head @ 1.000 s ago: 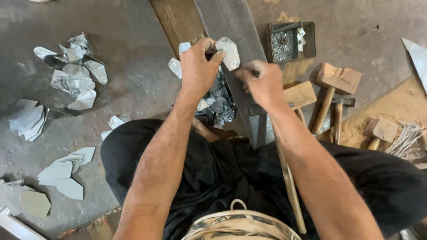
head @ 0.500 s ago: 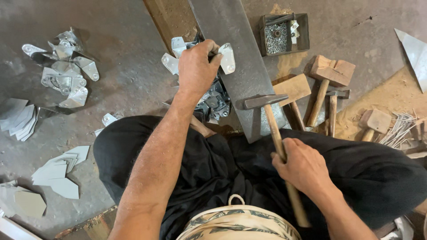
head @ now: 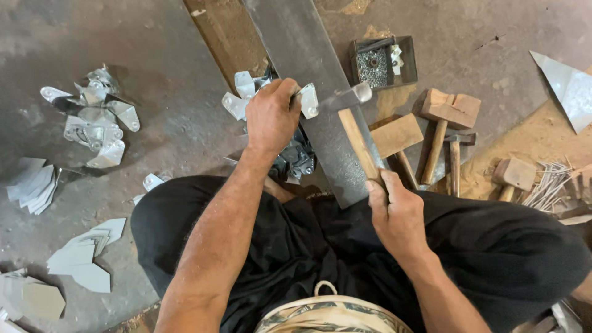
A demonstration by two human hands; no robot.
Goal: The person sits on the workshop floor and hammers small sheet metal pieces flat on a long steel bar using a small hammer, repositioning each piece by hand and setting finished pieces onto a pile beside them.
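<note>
Left hand (head: 271, 117) is curled shut, pinching a small bent sheet-metal piece (head: 308, 100) at the fingertips and holding it down on the long steel bar (head: 308, 68). The piece sticks out just right of the fingertips, flat on the bar.

Right hand (head: 399, 217) is wrapped tight around the lower end of a hammer's wooden handle (head: 361, 145). Handle runs up and away from the fingers, across the bar. The metal hammer head (head: 348, 97) sits at the far end, touching or just beside the piece; can't tell which, slight blur there.

Under and beside the left palm: a heap of formed metal pieces (head: 296, 157) against the bar's left edge, a few more (head: 237, 98) just left of the knuckles.

Right of the hammer handle: wooden mallets (head: 441, 120) lying on the floor, well clear of the right fingers. Beyond the hammer head: a small open box of fasteners (head: 382, 61).

Far left of the left hand: another pile of formed pieces (head: 95, 120) and stacks of flat cut blanks (head: 83, 259).
</note>
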